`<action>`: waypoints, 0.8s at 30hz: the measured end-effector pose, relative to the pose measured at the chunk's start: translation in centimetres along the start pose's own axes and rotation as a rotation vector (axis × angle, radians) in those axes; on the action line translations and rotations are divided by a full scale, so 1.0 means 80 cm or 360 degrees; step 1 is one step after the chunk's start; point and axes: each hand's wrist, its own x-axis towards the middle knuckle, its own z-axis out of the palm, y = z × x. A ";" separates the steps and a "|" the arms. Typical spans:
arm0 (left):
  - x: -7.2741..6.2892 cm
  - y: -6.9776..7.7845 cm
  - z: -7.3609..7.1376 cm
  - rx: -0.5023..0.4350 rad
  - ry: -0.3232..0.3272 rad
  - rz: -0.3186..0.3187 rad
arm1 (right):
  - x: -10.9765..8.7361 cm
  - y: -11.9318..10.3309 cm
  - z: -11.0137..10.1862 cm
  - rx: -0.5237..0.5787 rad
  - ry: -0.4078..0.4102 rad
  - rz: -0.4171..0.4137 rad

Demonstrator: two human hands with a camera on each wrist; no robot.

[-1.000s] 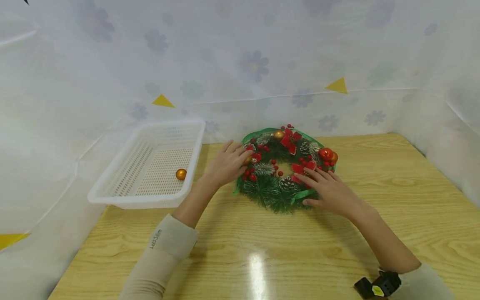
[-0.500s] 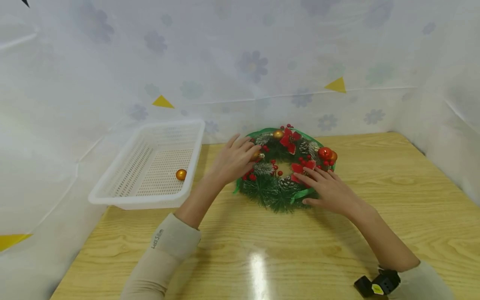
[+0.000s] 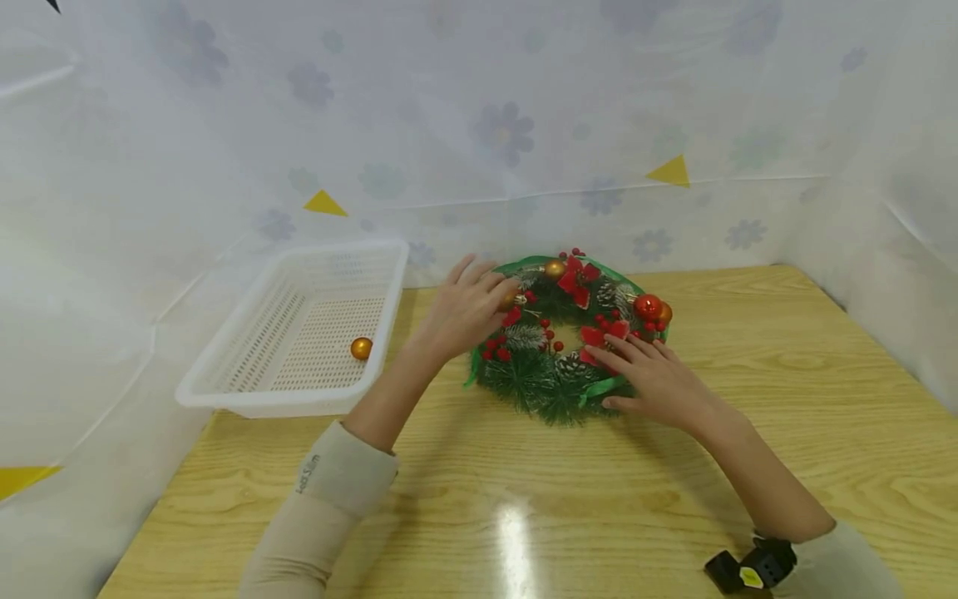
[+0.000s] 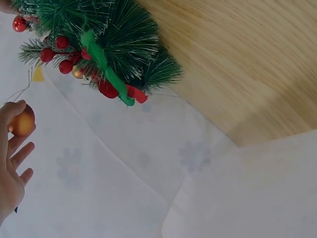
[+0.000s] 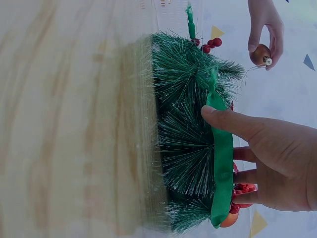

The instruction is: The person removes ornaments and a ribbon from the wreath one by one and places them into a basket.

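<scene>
A green wreath point(image 3: 527, 383) with red berries, red flowers, pinecones and baubles lies on the wooden table. My left hand point(image 3: 462, 314) pinches a gold Christmas bauble point(image 4: 23, 121) between thumb and fingers, raised over the wreath's left side. In the right wrist view, a thin hanging loop trails from the bauble's cap. My right hand point(image 3: 666, 387) rests on the wreath's front right part with fingers spread and fairly straight. Its thumb point(image 5: 220, 119) lies against the green ribbon point(image 5: 223, 163) at the outer edge, and the fingertips reach among the decorations by a red flower point(image 3: 604, 335).
Left of the wreath stands a white plastic basket point(image 3: 273, 403) with another gold bauble point(image 3: 361, 348) inside. A pale flowered sheet point(image 3: 449, 125) surrounds the table point(image 3: 599, 516) at the back and sides. A black device point(image 3: 767, 567) is strapped to my right wrist.
My left hand has lifted the gold bauble up off the wreath's left side, first shifting slightly right and then back left. The right hand has stayed in place on the wreath.
</scene>
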 end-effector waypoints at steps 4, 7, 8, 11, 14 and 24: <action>-0.005 -0.008 -0.008 0.0010 -0.0021 -0.0026 | 0.000 0.000 0.000 -0.0004 -0.0002 -0.0005; -0.010 -0.016 -0.013 0.0034 -0.0017 -0.0034 | 0.000 -0.001 -0.001 -0.0006 -0.0003 -0.0010; -0.012 -0.019 -0.015 0.0042 -0.0015 -0.0038 | 0.000 -0.001 -0.001 -0.0004 -0.0005 -0.0012; -0.020 -0.030 -0.020 0.0072 -0.0019 -0.0049 | 0.000 -0.001 0.000 -0.0003 -0.0008 -0.0012; -0.031 -0.043 -0.024 0.0106 -0.0061 -0.0093 | 0.000 -0.001 0.000 -0.0003 -0.0009 -0.0009; -0.091 -0.102 -0.038 0.0150 -0.0396 -0.0380 | -0.001 0.002 0.000 -0.0014 -0.0006 -0.0007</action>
